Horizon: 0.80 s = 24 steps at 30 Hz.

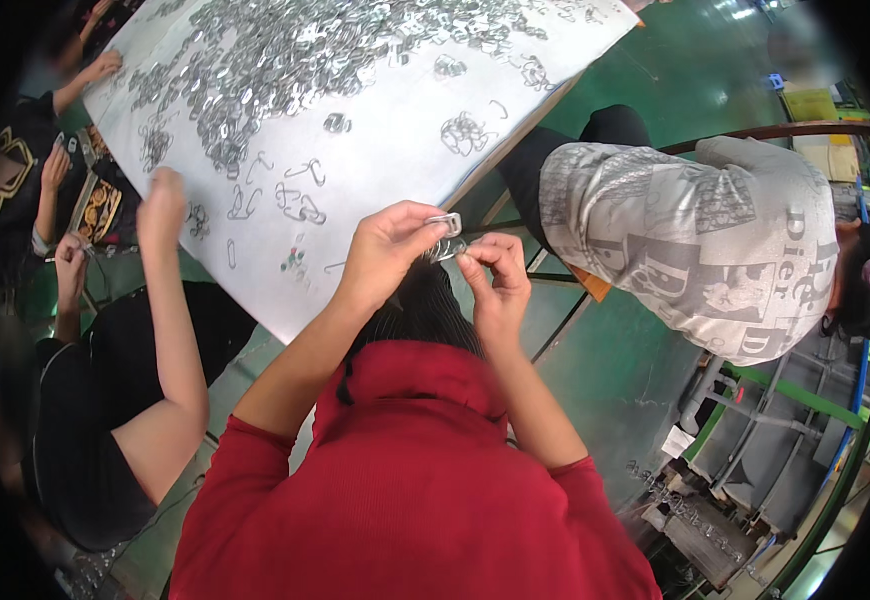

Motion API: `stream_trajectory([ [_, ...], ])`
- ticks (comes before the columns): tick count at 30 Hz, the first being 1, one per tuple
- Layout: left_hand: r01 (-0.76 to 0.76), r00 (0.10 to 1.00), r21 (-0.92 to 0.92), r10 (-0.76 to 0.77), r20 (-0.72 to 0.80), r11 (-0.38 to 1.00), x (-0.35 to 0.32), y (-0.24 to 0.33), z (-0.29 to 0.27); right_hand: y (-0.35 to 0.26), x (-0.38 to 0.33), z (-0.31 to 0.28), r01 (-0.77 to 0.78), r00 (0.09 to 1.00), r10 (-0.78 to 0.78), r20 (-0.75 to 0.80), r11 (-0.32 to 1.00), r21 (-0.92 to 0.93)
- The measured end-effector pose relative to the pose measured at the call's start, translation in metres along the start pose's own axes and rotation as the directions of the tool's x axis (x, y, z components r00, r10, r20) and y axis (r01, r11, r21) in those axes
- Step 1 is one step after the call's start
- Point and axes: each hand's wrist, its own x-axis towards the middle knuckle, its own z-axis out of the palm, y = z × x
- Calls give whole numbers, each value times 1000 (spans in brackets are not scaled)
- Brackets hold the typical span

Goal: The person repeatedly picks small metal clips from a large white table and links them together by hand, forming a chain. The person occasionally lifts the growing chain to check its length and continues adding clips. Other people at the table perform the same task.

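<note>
Both my hands are raised over my lap, just off the near corner of the white table. My left hand [387, 250] is closed, pinching a silver metal loop [450, 222] with a slot in it between thumb and fingers. Close beside it, my right hand [498, 278] pinches a thin silver metal piece [452, 252] by its end. Several more shiny metal bits sit between the two hands, too small to make out. Whether the held pieces are joined I cannot tell.
A large heap of small silver metal pieces [305, 60] covers the far part of the white table [385, 170], with smaller clusters [465, 134] nearer. A person in black [95, 430] reaches over the left edge. Another in a grey patterned top [685, 240] sits right.
</note>
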Motion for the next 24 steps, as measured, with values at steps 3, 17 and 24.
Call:
stream_trajectory([
  [3,-15,999,-10,14,-31,1000,-14,4,4,1,-2,4,-3,1000,3,22,1000,-11],
  [17,-313,913,421,391,-114,852,-56,3,11,16,53,1,-63,941,86,329,995,-78],
  [24,-259,905,396,365,-219,881,-80,5,25,49,136,163,515,578,21,816,767,-384],
])
